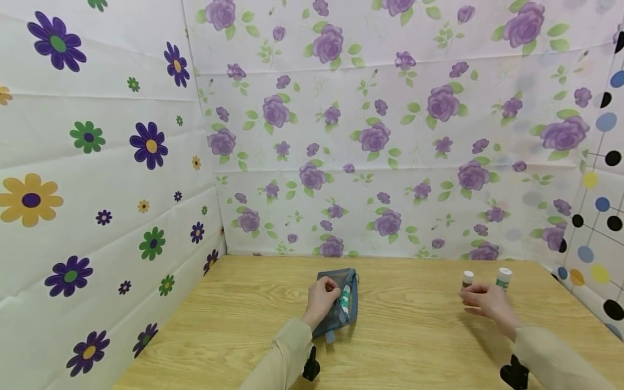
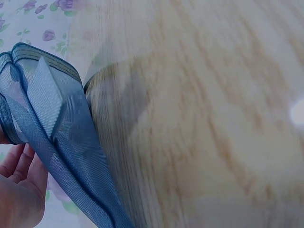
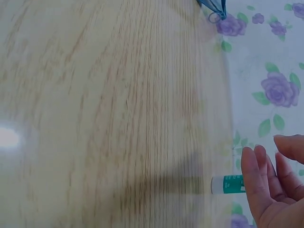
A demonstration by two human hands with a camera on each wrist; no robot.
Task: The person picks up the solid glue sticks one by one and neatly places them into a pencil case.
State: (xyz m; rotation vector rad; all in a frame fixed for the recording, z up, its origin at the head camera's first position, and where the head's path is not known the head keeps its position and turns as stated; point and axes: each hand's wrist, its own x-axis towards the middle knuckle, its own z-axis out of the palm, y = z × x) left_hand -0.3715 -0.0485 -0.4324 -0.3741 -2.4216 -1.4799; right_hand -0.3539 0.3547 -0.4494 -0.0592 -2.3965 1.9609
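A blue mesh zipper pouch (image 1: 352, 311) lies on the table with its mouth parted, and a glue stick (image 1: 345, 299) with a green label shows inside. My left hand (image 1: 322, 299) pinches the pouch's edge; in the left wrist view the mesh partly hides its fingers. On the right, a small white-capped tube (image 1: 467, 278) with a dark label stands upright, and a larger green-labelled glue stick (image 1: 504, 278) stands beside it. My right hand (image 1: 489, 302) is just in front of them, fingers loosely extended with nothing between them. It partly covers both in the head view.
The light wooden table (image 1: 404, 325) meets a flower-printed sheet (image 1: 370, 162) at the back. Similar printed sheets (image 1: 102, 227) close off the left and right sides. A pull ring (image 3: 214, 17) hangs at the pouch's end in the right wrist view.
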